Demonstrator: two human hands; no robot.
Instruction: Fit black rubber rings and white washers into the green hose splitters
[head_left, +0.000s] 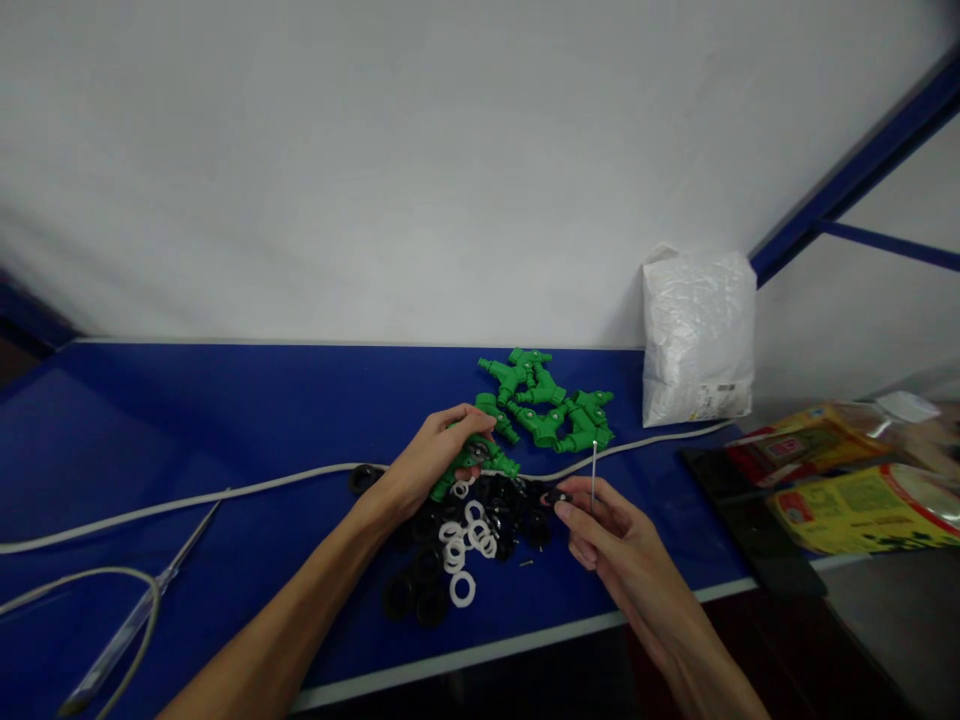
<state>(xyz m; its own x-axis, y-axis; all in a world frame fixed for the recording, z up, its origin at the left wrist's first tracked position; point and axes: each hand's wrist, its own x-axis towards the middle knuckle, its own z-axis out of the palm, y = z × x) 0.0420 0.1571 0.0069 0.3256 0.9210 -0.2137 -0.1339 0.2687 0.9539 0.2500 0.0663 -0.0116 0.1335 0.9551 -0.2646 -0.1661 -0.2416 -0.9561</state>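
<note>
My left hand (450,440) is closed round a green Y-shaped plastic valve fitting (491,458), with a dark part showing at its middle. Between the thumb and fingers of my right hand (604,525) is a small black knob-like part (556,497). A thin metal rod (594,470), like a screwdriver shaft, sticks up from the same hand; its lower end is hidden. Below and between the hands lie white plastic rings (463,589), black ring nuts (431,603) and a heap of small black parts (510,500). Behind them sit several more green fittings (544,424).
A white cable (285,482) crosses the blue table (187,400). On the left lies a long thin tool with a clear handle (124,640), by a looped cable (154,600). A white plastic package (697,335) leans at the back right, near colourful packets (870,505).
</note>
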